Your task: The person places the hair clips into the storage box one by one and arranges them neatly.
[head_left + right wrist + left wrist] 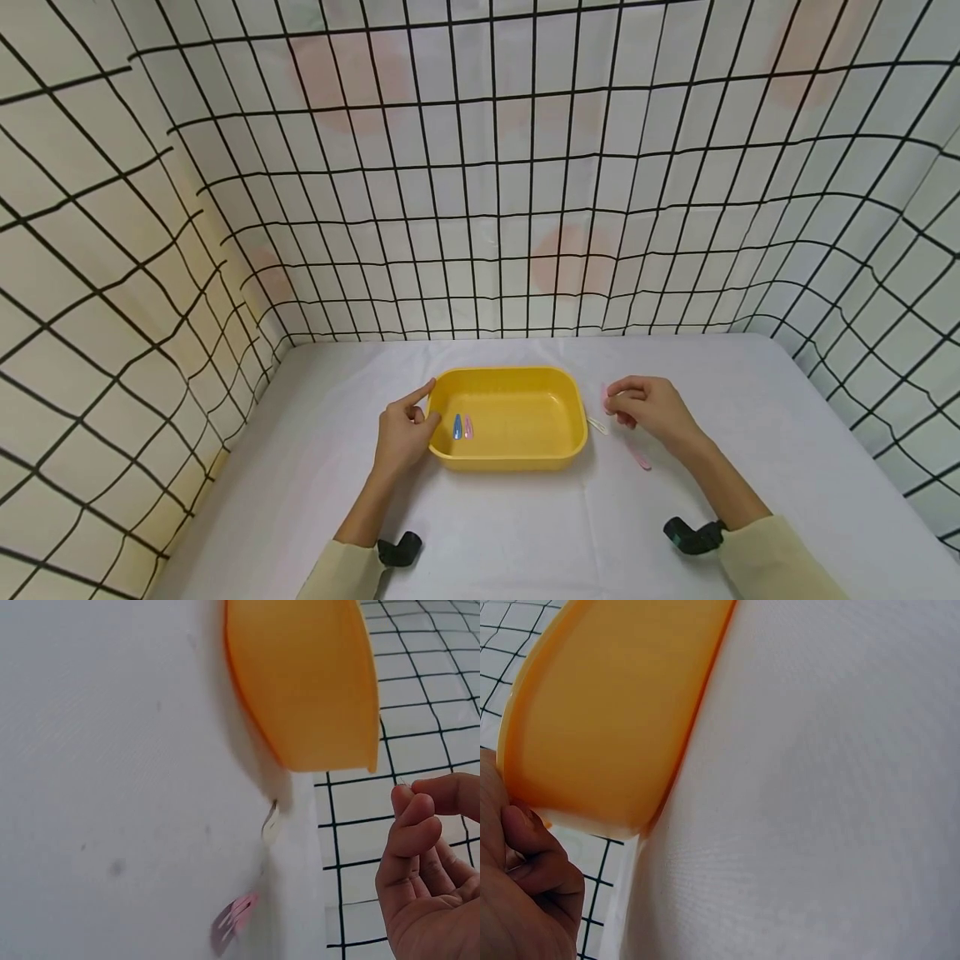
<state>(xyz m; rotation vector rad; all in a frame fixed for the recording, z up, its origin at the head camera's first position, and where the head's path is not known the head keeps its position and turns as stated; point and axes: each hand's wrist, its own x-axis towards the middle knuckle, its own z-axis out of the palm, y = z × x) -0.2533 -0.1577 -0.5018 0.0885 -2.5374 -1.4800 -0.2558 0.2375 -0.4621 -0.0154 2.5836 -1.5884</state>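
Note:
A yellow plastic tray (510, 463) sits on the white cloth. My left hand (401, 433) grips its left rim, thumb over the edge and index finger along the outside; the left wrist view shows this hand (536, 877) at the tray's end. Inside, toward the left, a blue snap hair clip (457, 427) lies beside a pink one (468, 427). Right of the tray, my right hand (648, 408) pinches a small pink hair clip (604, 393) between thumb and index finger, above the table. In the right wrist view, the fingertips mostly hide it.
A white hair clip (597, 426) lies close to the tray's right side. Nearer me is another pink hair clip (641, 458), also seen in the right wrist view. Black wire grid (491, 217) walls stand at the back and both sides of the table (525, 533).

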